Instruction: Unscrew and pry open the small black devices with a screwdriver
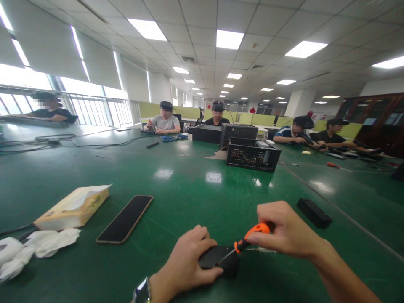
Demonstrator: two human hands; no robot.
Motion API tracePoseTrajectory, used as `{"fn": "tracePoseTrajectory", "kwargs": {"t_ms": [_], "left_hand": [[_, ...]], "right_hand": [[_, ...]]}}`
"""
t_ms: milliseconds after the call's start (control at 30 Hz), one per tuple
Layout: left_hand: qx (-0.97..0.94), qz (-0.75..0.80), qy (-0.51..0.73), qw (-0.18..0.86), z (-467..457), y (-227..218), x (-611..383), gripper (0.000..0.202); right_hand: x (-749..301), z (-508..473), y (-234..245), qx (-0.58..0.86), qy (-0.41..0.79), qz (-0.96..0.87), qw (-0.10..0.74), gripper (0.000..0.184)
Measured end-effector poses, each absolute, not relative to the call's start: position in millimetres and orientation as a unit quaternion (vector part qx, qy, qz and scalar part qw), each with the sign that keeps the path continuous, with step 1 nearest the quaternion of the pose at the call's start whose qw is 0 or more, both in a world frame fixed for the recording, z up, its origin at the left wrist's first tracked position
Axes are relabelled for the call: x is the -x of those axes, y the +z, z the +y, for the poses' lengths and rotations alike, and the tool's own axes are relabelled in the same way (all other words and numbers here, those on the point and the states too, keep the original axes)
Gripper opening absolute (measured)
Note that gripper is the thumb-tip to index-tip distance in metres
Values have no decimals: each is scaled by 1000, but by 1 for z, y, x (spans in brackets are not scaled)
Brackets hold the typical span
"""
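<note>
My left hand (186, 263) grips a small black device (217, 259), perhaps a computer mouse, pressing it down on the green table (189, 189). My right hand (285, 231) is closed around the orange-and-black handle of a screwdriver (251, 236). The screwdriver's metal shaft slants down to the left and its tip touches the top of the black device. A watch shows on my left wrist at the bottom edge.
A phone (125, 219) lies face up to the left, beside a tissue box (73, 207) and crumpled tissues (41, 246). A small black block (314, 212) lies to the right. Black computer cases (252, 153) stand mid-table. Several other people sit at the far side.
</note>
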State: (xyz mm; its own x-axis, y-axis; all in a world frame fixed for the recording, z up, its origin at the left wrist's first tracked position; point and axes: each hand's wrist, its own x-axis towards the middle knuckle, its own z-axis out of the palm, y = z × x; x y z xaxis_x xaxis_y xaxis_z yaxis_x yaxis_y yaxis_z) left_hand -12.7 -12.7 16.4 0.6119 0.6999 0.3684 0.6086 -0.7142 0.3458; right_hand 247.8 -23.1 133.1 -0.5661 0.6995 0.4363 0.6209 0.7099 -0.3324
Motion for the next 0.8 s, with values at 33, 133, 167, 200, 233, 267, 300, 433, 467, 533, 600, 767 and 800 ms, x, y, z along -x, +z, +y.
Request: {"fn": "tracePoseTrajectory", "kwargs": {"t_ms": [33, 133, 167, 200, 233, 267, 300, 433, 467, 533, 600, 767, 800], "left_hand": [[-893, 366, 246, 91, -13, 16, 13, 32], [-892, 367, 248, 89, -12, 15, 12, 31], [-892, 367, 247, 90, -12, 15, 12, 31], [-892, 368, 247, 91, -12, 15, 12, 31], [-892, 368, 246, 93, -12, 15, 12, 31], [-892, 368, 245, 94, -12, 15, 12, 31], [-892, 369, 245, 95, -12, 15, 12, 32], [-892, 370, 241, 95, -13, 17, 12, 32], [-892, 370, 241, 94, -13, 17, 12, 32], [-892, 370, 242, 95, -13, 18, 12, 32], [-891, 370, 244, 95, -14, 18, 12, 32], [-892, 368, 246, 91, -13, 18, 12, 31], [-892, 368, 246, 91, -13, 18, 12, 31]], "right_hand": [[-248, -23, 134, 367, 88, -885, 271, 37], [-250, -23, 138, 338, 139, -893, 262, 18], [-250, -23, 138, 339, 138, -893, 261, 19], [-251, -22, 138, 348, 125, -891, 262, 20], [-252, -22, 137, 361, 106, -889, 262, 27], [-252, -21, 136, 374, 86, -886, 260, 37], [-252, -21, 136, 384, 73, -884, 257, 45], [-252, -23, 138, 370, 128, -887, 242, 25], [-251, -24, 139, 363, 146, -888, 240, 19], [-250, -26, 140, 362, 145, -888, 245, 19], [-249, -26, 139, 373, 108, -885, 257, 31], [-253, -22, 138, 374, 109, -885, 257, 19], [-257, -18, 137, 374, 136, -880, 261, 17]]}}
